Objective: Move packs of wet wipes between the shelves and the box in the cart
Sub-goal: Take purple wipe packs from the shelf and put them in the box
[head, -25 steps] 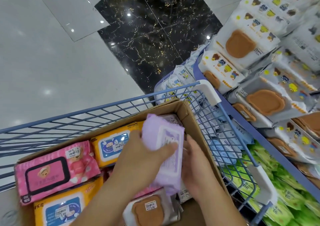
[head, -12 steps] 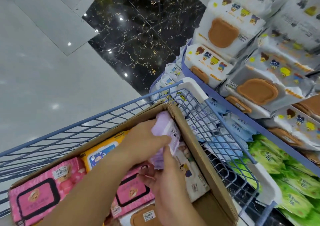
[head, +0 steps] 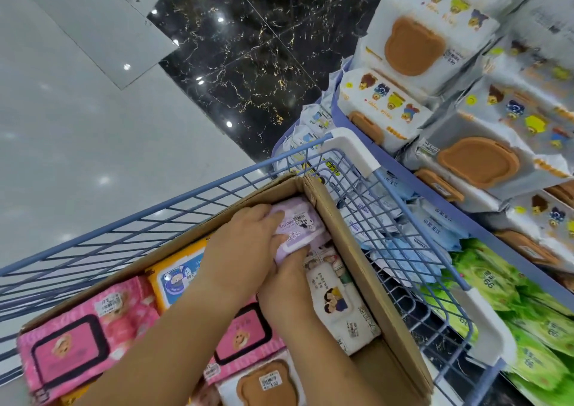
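A purple pack of wet wipes (head: 299, 227) lies in the far right corner of the cardboard box (head: 344, 247), which sits in the blue wire cart (head: 413, 250). My left hand (head: 242, 250) grips the pack from its left side, fingers curled over its top. My right hand (head: 287, 278) holds its near edge from below. Around them the box holds pink packs (head: 71, 343), a yellow pack (head: 177, 275), a white pack (head: 335, 306) and a pack with a brown lid (head: 264, 384).
Shelves on the right carry white packs with brown lids (head: 413, 45), pale blue packs (head: 435, 219) and green packs (head: 512, 297), close against the cart's right side. Glossy white and black marble floor (head: 93, 126) lies beyond the cart's front.
Both hands have carried the purple pack forward and down from above the box into its far right corner. The pack has gone from upright to lying flatter.
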`<action>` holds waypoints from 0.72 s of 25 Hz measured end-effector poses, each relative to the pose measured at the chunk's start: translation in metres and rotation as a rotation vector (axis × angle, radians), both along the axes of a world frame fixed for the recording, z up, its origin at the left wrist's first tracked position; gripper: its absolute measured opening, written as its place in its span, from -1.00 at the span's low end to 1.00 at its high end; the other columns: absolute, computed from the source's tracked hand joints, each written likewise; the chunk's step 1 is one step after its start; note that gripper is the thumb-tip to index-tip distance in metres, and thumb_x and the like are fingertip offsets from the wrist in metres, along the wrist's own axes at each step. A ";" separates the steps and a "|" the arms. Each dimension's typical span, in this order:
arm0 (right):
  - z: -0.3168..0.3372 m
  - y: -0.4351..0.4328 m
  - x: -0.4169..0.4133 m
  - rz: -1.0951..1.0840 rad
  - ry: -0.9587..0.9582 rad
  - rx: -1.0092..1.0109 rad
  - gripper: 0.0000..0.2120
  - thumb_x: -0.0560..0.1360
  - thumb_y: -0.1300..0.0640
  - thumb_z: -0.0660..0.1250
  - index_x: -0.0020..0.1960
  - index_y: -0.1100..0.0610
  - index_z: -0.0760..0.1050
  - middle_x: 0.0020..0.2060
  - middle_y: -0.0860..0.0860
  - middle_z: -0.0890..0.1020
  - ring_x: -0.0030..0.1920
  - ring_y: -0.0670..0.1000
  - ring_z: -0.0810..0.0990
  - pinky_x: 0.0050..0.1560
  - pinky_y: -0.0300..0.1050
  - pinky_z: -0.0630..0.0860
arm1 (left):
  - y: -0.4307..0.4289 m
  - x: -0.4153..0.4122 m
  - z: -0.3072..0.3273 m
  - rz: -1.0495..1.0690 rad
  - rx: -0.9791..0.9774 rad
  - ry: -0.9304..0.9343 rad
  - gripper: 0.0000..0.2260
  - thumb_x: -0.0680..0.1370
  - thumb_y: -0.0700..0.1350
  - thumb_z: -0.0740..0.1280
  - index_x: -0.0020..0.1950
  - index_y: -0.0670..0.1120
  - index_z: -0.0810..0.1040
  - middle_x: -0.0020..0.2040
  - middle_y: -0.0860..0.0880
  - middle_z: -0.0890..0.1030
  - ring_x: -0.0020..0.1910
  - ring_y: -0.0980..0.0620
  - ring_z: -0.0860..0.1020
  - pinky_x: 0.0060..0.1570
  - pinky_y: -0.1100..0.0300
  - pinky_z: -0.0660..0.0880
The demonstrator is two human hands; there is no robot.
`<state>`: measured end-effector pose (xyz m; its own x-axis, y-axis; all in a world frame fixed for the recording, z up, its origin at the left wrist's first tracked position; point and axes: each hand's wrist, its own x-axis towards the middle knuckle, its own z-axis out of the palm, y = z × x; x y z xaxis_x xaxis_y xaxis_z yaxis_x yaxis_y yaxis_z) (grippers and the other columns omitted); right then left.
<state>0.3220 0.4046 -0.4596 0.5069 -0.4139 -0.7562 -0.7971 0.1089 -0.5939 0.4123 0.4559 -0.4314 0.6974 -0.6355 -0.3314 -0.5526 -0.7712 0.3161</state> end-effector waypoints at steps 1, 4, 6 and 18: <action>-0.004 -0.001 0.001 0.021 -0.005 0.029 -0.42 0.63 0.06 0.22 0.54 0.06 0.01 0.37 0.17 0.48 0.32 0.20 0.51 0.29 0.09 0.47 | 0.000 0.004 -0.005 -0.008 0.046 0.039 -0.57 0.61 0.10 0.18 0.42 -0.01 0.54 0.33 -0.04 0.55 0.29 -0.11 0.51 0.12 -0.06 0.57; -0.002 -0.012 0.009 0.051 0.008 0.082 -0.59 0.63 0.01 0.21 0.41 -0.01 0.14 0.25 0.09 0.58 0.21 0.12 0.58 0.20 0.04 0.53 | -0.005 0.010 -0.004 0.035 0.099 0.078 -0.58 0.64 0.05 0.27 0.50 0.04 0.44 0.41 -0.03 0.47 0.36 -0.10 0.44 0.22 -0.04 0.51; 0.010 -0.024 0.006 0.080 0.016 0.069 -0.61 0.61 -0.09 0.23 0.36 0.06 0.33 0.19 0.06 0.61 0.16 0.11 0.59 0.14 0.00 0.53 | -0.006 0.004 0.007 0.065 0.143 0.076 -0.54 0.62 0.03 0.28 0.53 0.02 0.40 0.45 -0.04 0.43 0.39 -0.12 0.40 0.28 -0.02 0.46; 0.180 -0.036 -0.060 0.269 -0.067 0.007 -0.62 0.67 0.00 0.14 0.40 0.15 0.46 0.29 0.06 0.53 0.33 0.10 0.47 0.29 -0.01 0.38 | 0.077 -0.096 0.170 0.959 -0.460 0.600 -0.52 0.64 0.13 0.26 0.52 0.00 0.39 0.41 0.05 0.46 0.29 0.00 0.49 0.26 0.08 0.38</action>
